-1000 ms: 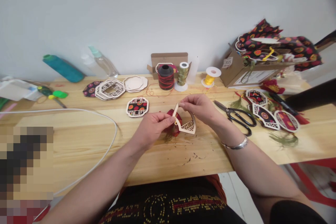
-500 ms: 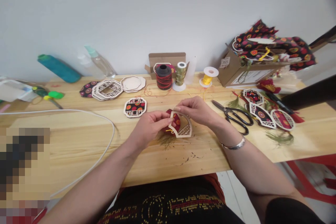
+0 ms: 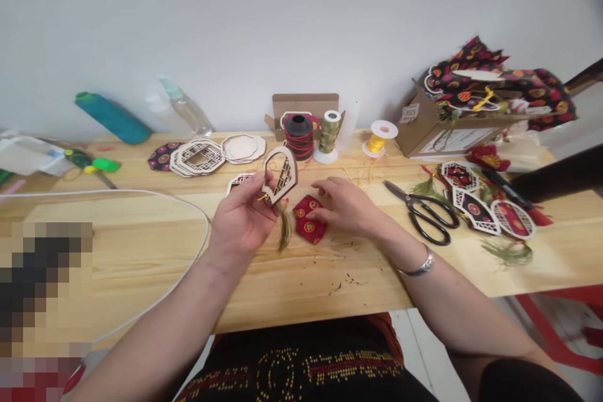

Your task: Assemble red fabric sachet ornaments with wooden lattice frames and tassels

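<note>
Above the worktop (image 3: 264, 295), clamps the lattice frame (image 3: 293, 177) in the left hand (image 3: 245, 217), with the right hand (image 3: 351, 204) spread at the red fabric piece (image 3: 308, 225) nearby; might crease that piece by pressing unevenly, or trap the dangling tassel (image 3: 284, 232) by lowering the frame carelessly

L hand (image 3: 242, 217) pinched, R hand (image 3: 347, 205) fingers apart.

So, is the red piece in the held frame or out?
Out: the piece lies apart, by the right hand; left hand holds the frame.
</note>
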`<state>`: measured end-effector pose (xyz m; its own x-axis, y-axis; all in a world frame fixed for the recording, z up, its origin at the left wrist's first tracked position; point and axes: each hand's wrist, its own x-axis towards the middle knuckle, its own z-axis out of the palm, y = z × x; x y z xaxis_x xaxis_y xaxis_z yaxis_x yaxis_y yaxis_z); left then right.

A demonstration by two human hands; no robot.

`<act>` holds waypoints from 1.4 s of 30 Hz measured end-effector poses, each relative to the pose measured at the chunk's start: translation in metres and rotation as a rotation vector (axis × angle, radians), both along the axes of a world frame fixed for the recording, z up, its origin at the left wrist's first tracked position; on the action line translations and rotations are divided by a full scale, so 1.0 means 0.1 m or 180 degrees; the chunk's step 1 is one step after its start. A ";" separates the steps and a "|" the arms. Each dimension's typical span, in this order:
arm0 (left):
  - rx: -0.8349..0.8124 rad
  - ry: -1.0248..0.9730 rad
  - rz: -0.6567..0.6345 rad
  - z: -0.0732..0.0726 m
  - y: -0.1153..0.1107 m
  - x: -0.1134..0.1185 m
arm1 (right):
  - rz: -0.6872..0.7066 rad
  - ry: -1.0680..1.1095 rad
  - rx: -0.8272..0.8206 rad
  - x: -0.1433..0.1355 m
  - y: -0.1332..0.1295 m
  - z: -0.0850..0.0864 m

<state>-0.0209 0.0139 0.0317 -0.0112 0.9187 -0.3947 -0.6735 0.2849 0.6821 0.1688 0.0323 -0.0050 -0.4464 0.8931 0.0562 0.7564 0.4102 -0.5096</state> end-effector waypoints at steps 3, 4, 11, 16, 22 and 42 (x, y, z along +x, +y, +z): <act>0.0046 0.0036 0.0092 -0.02 0.00 0.00 | 0.0082 -0.0313 0.0263 -0.07 -0.09 0.01; 0.0063 0.0031 0.0091 -0.03 0.00 0.01 | 0.0088 -0.0411 0.0362 -0.10 -0.12 0.01; 0.0179 0.0082 0.0042 -0.08 0.01 0.01 | 0.0180 -0.0633 0.0649 -0.17 -0.24 -0.01; 0.0351 0.0258 -0.0060 -0.13 0.00 0.01 | 0.0340 -0.0649 0.0593 -0.10 -0.20 0.01; 0.0287 0.0621 -0.0380 -0.18 -0.05 0.06 | 0.0496 -0.0239 0.0269 0.07 -0.05 0.10; 0.0589 0.1205 -0.0975 -0.25 -0.11 0.09 | -0.0627 0.2663 -0.1757 0.15 0.06 0.26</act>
